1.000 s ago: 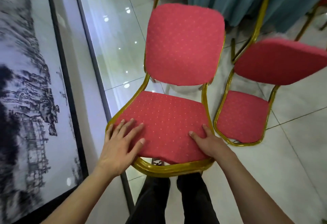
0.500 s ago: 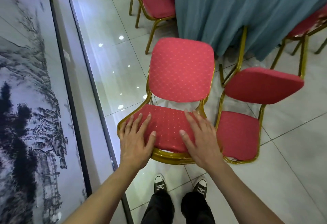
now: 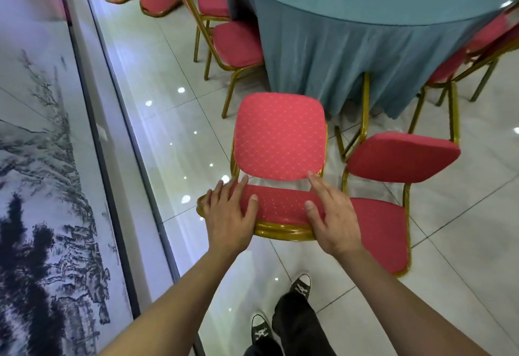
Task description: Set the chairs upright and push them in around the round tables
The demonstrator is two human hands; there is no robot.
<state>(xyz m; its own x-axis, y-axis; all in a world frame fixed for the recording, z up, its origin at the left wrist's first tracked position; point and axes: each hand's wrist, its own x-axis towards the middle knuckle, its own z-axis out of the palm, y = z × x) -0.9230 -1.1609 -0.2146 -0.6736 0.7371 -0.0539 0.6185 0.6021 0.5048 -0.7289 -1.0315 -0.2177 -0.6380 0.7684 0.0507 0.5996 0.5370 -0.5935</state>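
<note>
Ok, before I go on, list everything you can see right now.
Chair under the hands: 1, red pads and gold frame, centre, tipped over.
Second chair: 1, red and gold, just right of it, also tipped, legs toward the table.
Other chairs: at least five, red and gold, left and right of the table and at top left.
Round table: 1, teal cloth, top right.
Floor: glossy pale tiles.
Wall painting: 1, black-and-white landscape, left.
Shoes: 2, black with white toes, bottom.
Left hand: flat on the near pad's left end.
Right hand: flat on its right end.
</note>
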